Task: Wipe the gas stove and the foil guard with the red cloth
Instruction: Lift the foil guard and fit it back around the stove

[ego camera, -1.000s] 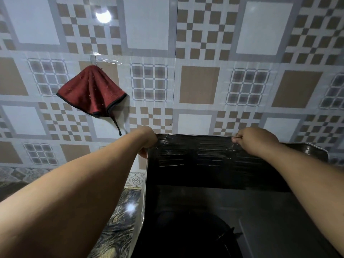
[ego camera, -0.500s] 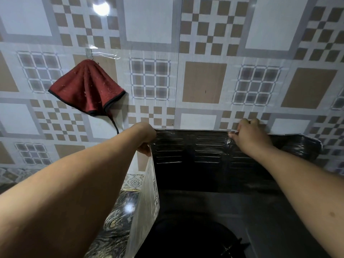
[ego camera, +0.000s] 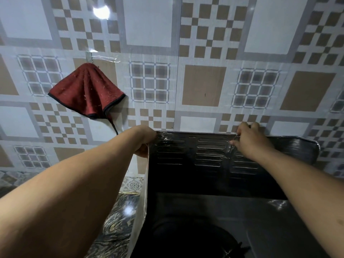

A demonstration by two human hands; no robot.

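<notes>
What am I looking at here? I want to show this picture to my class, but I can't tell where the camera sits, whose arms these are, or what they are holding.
The camera is worn on a person's head and looks forward and down, so the two bare arms reaching in from the bottom belong to the wearer. There is no robot. Both hands grip the top edge of the foil guard, a dark ribbed sheet standing behind the gas stove: the left hand at its left corner, the right hand further along, fingers curled over the rim. The red cloth meant for wiping hangs on the tiled wall, untouched. A patterned countertop lies left of the stove.
</notes>
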